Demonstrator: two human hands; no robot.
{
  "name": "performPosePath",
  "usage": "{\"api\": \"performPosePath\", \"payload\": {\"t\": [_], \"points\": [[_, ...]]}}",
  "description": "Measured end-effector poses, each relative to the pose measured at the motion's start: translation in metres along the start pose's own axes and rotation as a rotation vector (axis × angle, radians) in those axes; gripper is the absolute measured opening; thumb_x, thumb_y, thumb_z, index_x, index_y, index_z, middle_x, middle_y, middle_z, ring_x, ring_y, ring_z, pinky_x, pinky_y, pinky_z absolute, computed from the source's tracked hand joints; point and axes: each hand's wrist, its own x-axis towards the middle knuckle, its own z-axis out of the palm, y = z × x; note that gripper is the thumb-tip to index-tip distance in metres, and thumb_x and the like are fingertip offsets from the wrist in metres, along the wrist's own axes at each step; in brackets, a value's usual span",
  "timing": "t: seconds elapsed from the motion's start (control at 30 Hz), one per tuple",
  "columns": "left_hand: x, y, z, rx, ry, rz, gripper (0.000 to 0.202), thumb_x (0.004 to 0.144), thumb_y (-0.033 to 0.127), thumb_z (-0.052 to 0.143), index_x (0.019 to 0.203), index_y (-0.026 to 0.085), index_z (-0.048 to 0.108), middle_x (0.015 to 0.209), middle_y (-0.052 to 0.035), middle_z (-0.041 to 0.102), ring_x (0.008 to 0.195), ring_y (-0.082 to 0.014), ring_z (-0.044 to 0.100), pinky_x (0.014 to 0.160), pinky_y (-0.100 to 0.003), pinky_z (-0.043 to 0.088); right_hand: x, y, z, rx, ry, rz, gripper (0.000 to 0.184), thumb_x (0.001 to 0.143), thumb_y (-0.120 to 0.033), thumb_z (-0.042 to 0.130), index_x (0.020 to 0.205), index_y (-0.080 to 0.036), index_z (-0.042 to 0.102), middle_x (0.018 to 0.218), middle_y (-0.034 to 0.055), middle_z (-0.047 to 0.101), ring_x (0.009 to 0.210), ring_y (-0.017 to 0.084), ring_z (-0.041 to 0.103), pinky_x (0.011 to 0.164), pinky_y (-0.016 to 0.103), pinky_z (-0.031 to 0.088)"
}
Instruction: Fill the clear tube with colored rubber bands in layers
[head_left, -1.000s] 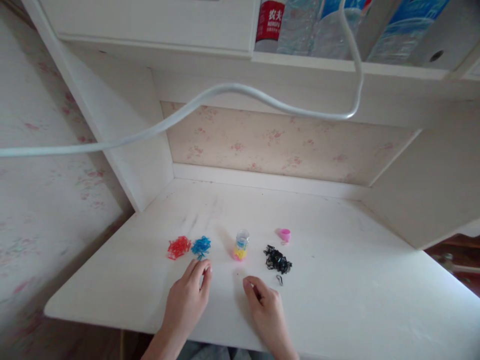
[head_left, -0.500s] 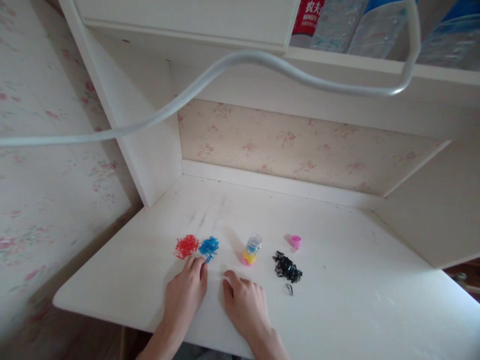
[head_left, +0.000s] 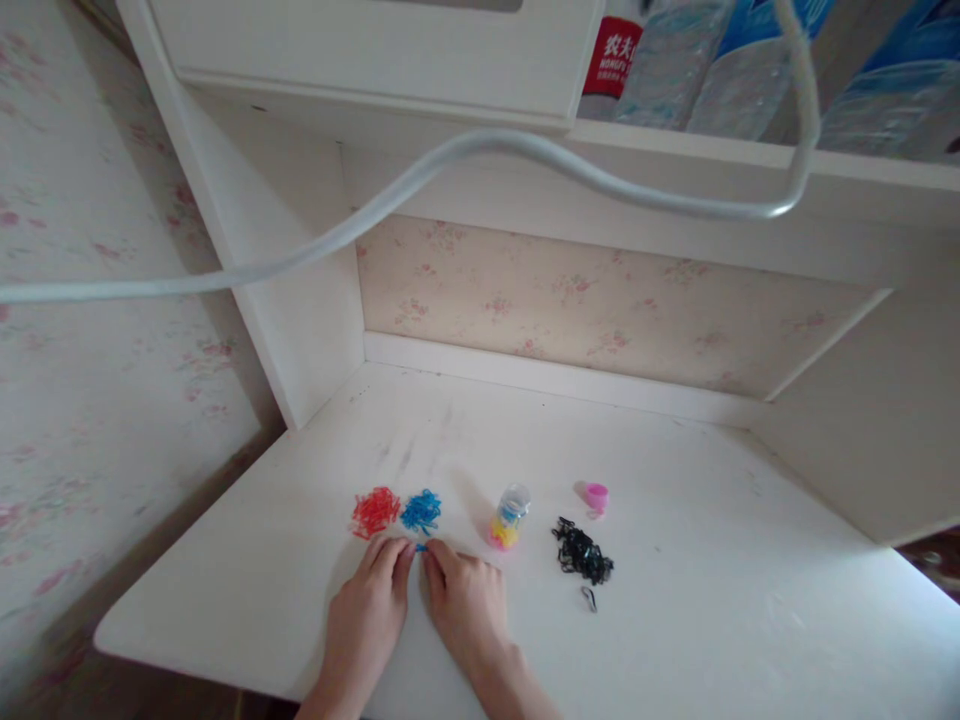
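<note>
Plainly, the single blue rubber band [head_left: 419,548] lies on the white surface [head_left: 712,620] just in front of the blue pile [head_left: 421,511]. The left hand [head_left: 371,620] and right hand [head_left: 466,610] meet over it, their fingers [head_left: 403,558] stretched out and drawn together at the tips so that they touch it from either side. Whether either hand has it pinched or only rests against it I cannot tell (it is very small). A band this slight and springy could, I judge, slip from the tips and flick away towards the near edge of the surface. It could also land back among the loose ones, where it would be lost at once. The blue pile sits just beside the red pile [head_left: 375,512], so a careless sweep of the left hand could smear the two colours together. The right hand's outer edge is near the small clear vial [head_left: 508,517], the only container on the surface. The vial stands with no cap on, holding yellow bands at the bottom and what look like a few blue ones above. A nudge could tip it and spill them. Its likely lid, the pink cap [head_left: 596,496], lies apart to the right and looks empty. Nearer the front are the black pile [head_left: 583,552] and one stray black band [head_left: 590,598]. Overhead hangs a white cable [head_left: 480,145], and water bottles [head_left: 675,60] stand on the shelf above.
</note>
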Motion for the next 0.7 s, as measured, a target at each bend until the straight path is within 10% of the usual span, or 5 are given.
{"api": "performPosePath", "payload": {"t": [0.7], "points": [[0.004, -0.002, -0.004, -0.246, 0.028, -0.046, 0.024, 0.093, 0.036, 0.041, 0.095, 0.022, 0.060, 0.097, -0.0054, 0.069, 0.090, -0.0196, 0.067, 0.078, -0.033, 0.054, -0.018, 0.013, 0.002, 0.579, 0.129, 0.140, 0.029, 0.092, -0.036, 0.046, 0.093, -0.022, 0.072, 0.067, 0.0003, 0.069, 0.053, 0.011, 0.059, 0.052, 0.018, 0.038]]}}
